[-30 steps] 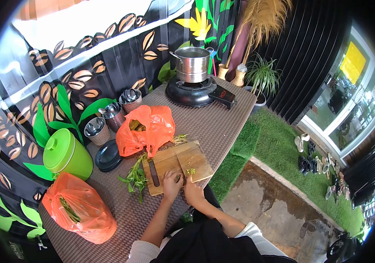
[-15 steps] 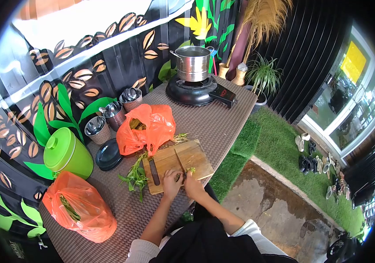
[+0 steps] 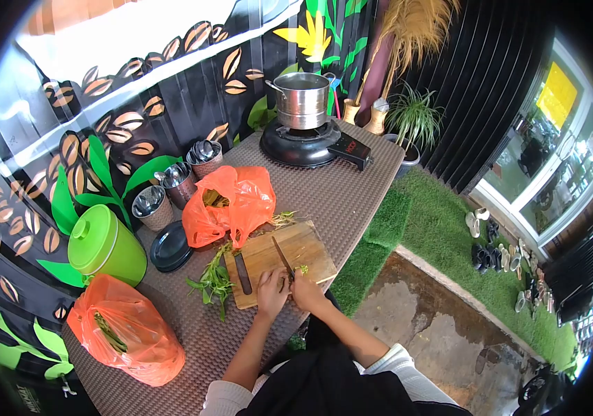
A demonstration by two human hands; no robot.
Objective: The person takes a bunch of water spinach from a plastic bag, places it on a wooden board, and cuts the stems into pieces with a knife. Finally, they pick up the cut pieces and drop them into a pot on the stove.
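Note:
My right hand (image 3: 306,291) is closed round the handle of a knife (image 3: 283,255), whose blade points away over the wooden cutting board (image 3: 314,246). Beside it, my left hand (image 3: 273,292) rests on the near edge of the board with its fingers curled on a small bunch of greens, mostly hidden. Small chopped green pieces (image 3: 301,269) lie just right of the blade. A dark elongated strip (image 3: 242,274) crosses the board's left side. Leafy green stems (image 3: 215,279) lie on the table left of the board.
Behind the board sits an open orange plastic bag (image 3: 251,201); another orange bag (image 3: 130,340) stands near left. A green lidded container (image 3: 106,246), dark plates (image 3: 170,246) and cutlery cups (image 3: 154,208) line the wall side. A metal pot (image 3: 303,100) sits on a black stove (image 3: 296,147).
The knife and both hands shift only very slightly on the board. The camera view moves a little; everything else stays in place.

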